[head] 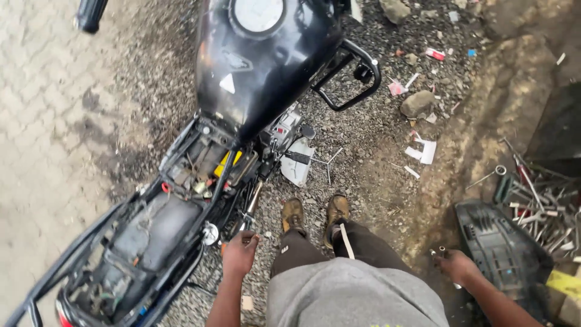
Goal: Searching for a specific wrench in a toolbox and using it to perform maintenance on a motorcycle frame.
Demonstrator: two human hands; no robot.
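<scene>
I stand beside a black motorcycle (266, 66) whose seat is off, so the frame, wiring and a yellow part (227, 162) lie bare. My left hand (239, 254) hangs by the bike's side near the frame, fingers curled around a small tool whose tip barely shows. My right hand (457, 265) is out to the right, closed on a small metal socket-like piece (439, 250). My brown boots (315, 213) rest on the gravel.
A T-handle wrench (327, 160) lies on the gravel by the engine. Several spanners and tools (538, 206) are heaped at the right beside a black plastic panel (496, 245). Stones (417, 103) and paper scraps are scattered; paving lies on the left.
</scene>
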